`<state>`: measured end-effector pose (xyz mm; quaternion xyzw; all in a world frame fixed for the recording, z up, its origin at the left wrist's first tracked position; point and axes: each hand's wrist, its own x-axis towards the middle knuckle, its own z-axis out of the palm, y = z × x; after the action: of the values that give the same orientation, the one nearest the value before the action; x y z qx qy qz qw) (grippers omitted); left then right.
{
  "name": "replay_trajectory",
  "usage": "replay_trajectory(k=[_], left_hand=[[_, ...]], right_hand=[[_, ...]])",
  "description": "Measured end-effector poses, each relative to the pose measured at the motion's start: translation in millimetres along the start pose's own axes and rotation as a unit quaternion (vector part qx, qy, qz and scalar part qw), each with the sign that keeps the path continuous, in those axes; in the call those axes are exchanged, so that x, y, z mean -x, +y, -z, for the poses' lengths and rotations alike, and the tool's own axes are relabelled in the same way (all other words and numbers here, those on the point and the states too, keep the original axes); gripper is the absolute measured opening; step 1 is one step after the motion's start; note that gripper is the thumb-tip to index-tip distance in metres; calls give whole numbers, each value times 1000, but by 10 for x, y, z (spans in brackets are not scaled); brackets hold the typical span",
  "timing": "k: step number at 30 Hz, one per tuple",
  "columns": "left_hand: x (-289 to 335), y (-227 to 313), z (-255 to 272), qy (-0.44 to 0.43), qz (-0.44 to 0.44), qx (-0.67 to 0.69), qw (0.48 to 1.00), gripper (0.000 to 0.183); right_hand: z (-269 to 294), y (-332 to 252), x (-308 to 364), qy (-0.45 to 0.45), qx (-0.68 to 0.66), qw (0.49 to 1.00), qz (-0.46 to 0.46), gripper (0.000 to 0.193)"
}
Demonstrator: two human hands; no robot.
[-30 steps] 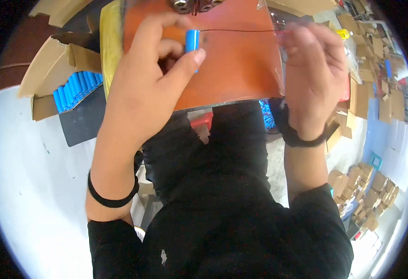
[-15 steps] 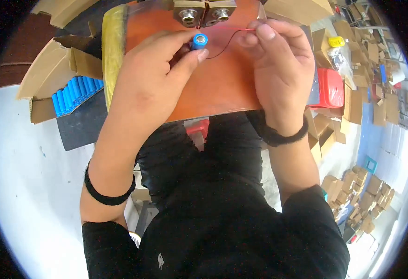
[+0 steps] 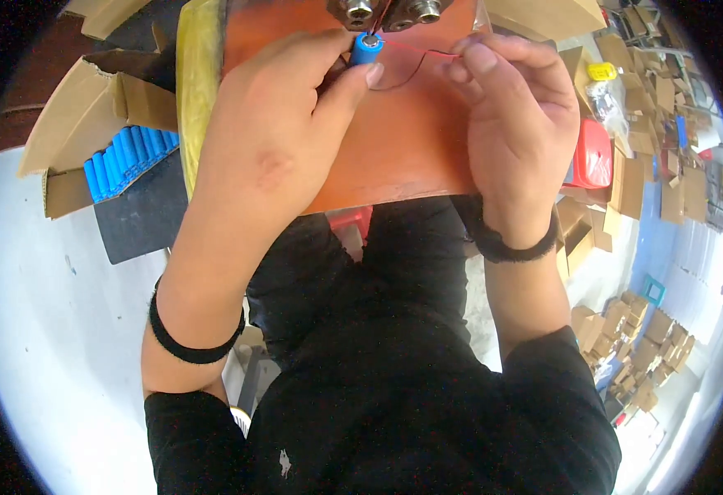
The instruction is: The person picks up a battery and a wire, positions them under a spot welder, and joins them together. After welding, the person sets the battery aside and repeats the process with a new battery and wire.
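Note:
Between thumb and fingers, my left hand (image 3: 283,124) grips a blue cylindrical battery cell (image 3: 366,53), its metal end facing up and toward me. Right above that end, two thin electrode tips (image 3: 373,30) of a metal welding head (image 3: 388,11) come down, seemingly touching it. My right hand (image 3: 518,107) pinches a thin red and black wire pair (image 3: 444,54). The red wire runs left to the cell's top end; the black one sags in a curve and passes behind my left thumb, where its end is hidden.
An orange mat (image 3: 402,157) covers the work surface, with yellow wrapping (image 3: 199,91) along its left edge. Left of it, an open cardboard box (image 3: 68,124) holds several blue cells (image 3: 126,161). A red plastic container (image 3: 592,153) and cardboard boxes (image 3: 580,227) stand at the right.
My left hand has brought the cell up and slightly right, under the electrode tips. The right hand has shifted a little right, still pinching the wires.

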<state>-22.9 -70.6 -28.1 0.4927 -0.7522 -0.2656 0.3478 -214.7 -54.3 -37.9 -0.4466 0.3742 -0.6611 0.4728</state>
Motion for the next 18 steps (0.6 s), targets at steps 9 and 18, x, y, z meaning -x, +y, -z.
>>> replay_trajectory(k=[9,18], left_hand=[[22,76,1,-5,101,-11,995,32],[28,-7,-8,30,78,52,995,34]], right_hand=[[34,50,-6,-7,-33,999,0,14],[-19,26,-2,-28,-48,998,25,14]])
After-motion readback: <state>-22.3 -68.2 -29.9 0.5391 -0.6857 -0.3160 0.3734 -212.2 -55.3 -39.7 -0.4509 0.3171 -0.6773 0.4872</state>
